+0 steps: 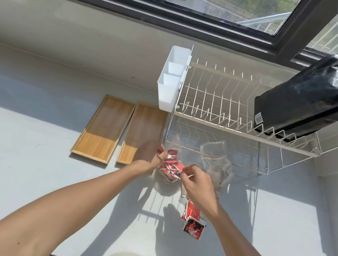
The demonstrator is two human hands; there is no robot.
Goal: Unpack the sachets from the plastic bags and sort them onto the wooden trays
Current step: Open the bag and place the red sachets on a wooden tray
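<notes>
A clear plastic bag (171, 165) full of red sachets is held over the counter between both hands. My left hand (149, 156) pinches its upper left edge. My right hand (198, 187) pinches its lower right edge. A second clear zip bag (216, 158) stands just right of it, its contents pale and hard to make out. Loose red sachets (193, 221) lie on the counter below my right hand. Two wooden trays, the left tray (104, 128) and the right tray (144, 128), lie side by side to the left, with nothing on them.
A white wire dish rack (240, 120) stands behind the bags, with a white plastic caddy (171, 78) on its left end and a black foil bag (311, 98) resting on its right. A window runs along the back. The pale counter (27, 173) extends left.
</notes>
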